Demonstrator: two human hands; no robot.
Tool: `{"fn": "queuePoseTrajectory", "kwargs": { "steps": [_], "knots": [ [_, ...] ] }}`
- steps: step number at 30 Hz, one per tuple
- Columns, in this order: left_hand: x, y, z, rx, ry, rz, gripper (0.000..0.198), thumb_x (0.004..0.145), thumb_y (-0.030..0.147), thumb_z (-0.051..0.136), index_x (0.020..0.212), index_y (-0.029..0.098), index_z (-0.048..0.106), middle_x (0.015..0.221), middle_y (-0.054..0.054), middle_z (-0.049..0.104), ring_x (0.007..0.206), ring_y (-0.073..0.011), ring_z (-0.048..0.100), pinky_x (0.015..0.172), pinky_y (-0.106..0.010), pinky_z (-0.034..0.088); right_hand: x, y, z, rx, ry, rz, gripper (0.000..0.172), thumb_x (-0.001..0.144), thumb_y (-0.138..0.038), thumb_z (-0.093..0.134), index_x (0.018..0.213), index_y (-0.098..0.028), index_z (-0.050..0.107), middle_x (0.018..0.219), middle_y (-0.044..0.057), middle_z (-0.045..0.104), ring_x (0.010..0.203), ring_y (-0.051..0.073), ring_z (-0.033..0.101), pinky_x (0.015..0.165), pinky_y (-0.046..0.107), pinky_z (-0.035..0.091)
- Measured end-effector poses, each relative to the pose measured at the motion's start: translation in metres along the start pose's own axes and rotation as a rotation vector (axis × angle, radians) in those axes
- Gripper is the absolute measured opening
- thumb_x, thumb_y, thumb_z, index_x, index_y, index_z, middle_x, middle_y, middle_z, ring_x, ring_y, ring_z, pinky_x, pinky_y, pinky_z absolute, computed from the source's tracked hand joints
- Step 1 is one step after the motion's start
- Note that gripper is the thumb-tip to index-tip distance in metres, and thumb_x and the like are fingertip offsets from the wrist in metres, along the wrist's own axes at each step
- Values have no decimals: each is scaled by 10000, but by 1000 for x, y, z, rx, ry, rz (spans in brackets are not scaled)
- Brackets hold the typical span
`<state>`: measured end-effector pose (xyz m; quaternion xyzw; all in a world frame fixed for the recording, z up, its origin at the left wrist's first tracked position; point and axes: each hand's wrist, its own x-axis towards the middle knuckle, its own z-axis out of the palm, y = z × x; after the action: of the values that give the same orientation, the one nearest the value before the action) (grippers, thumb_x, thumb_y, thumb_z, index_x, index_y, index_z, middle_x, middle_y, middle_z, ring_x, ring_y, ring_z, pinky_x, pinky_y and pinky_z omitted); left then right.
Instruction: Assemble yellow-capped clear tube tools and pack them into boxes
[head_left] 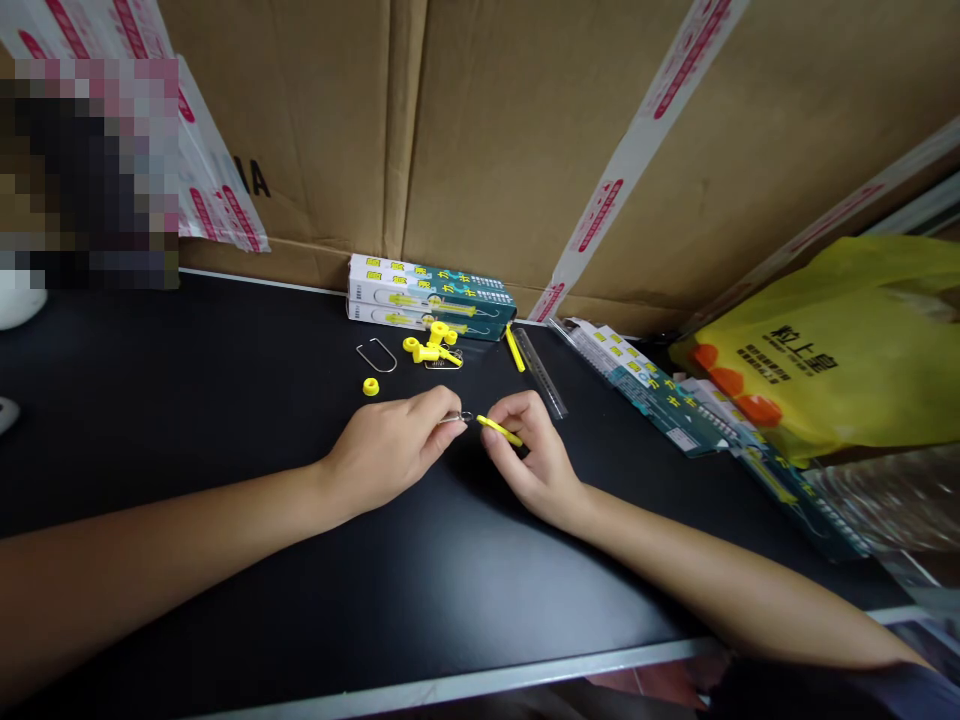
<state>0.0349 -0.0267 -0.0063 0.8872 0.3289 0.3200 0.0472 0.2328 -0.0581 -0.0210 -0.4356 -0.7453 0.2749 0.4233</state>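
My left hand (390, 445) pinches a small metal spring (466, 416), whose looped end sticks out to the right past the fingertips. Most of it is hidden by the fingers. Close by, my right hand (536, 455) grips a thin yellow plastic piece (501, 431) between thumb and fingers, its tip pointing at the loop. A small gap separates the two parts. Beyond my left hand lie a yellow ring (370, 387), a bent wire hook (377, 357) and a cluster of yellow plastic parts (427, 353). A yellow strip (515, 349) and a clear plastic tube (541, 374) lie behind my right hand.
Printed boxes (427, 292) stand at the back of the black table (442, 590), against a large carton (480, 140). More flat printed packs (667, 405) lie on the right, beside a yellow plastic bag (840, 350). A white object (19, 300) shows at far left.
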Motion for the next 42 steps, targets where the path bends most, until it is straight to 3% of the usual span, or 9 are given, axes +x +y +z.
{"fn": "queuePoseTrajectory", "kwargs": {
  "steps": [3,5,7,11,14,19,27,42],
  "knots": [
    [0,-2,-4,-83,189,53,157,968,308,389,968,178,477,840,-5,646,705,-115,631,633,-214,458,1,-2,-1,23,-7,-16,64,921,-204,465,926,-232,408,759,-21,451,630,119,445,602,262,364],
    [0,-3,-5,-93,246,87,147,959,317,418,962,183,478,832,-1,639,719,-110,628,647,-209,461,2,-2,-2,47,-6,-11,66,924,-206,456,916,-232,397,763,-22,438,632,118,430,600,261,354],
    [0,-5,-4,-15,199,111,149,953,322,435,957,185,493,812,4,646,704,-117,633,611,-215,448,2,-2,-3,90,6,21,74,928,-227,455,902,-233,386,762,-26,420,617,113,406,583,255,338],
    [2,-7,2,205,-42,72,160,935,314,452,937,173,528,811,-9,668,702,-168,653,566,-259,427,5,1,-4,239,1,133,123,939,-328,447,895,-235,379,708,-47,362,551,102,332,518,238,296],
    [3,-6,3,195,-140,40,171,928,291,425,932,167,543,855,-26,660,764,-190,645,619,-283,445,6,2,-3,300,-26,177,192,955,-415,388,927,-229,424,660,-51,329,531,108,291,489,237,274],
    [3,-4,3,175,-141,72,245,959,254,331,903,167,552,831,-32,635,765,-186,620,657,-293,444,5,1,-3,225,-88,206,271,961,-442,362,970,-213,506,676,-35,344,541,112,294,490,244,273],
    [1,-5,6,167,-148,36,205,969,277,350,935,170,521,864,-21,652,746,-167,650,594,-255,437,1,-3,-3,77,-107,40,152,979,-336,369,1085,-228,379,692,-46,394,585,117,386,576,256,316],
    [0,-4,7,172,-143,15,147,949,283,394,951,182,500,843,-16,685,696,-161,677,506,-222,416,1,0,-2,114,-200,28,117,963,-331,411,964,-238,342,773,-6,498,680,138,508,667,302,420]
  ]
}}
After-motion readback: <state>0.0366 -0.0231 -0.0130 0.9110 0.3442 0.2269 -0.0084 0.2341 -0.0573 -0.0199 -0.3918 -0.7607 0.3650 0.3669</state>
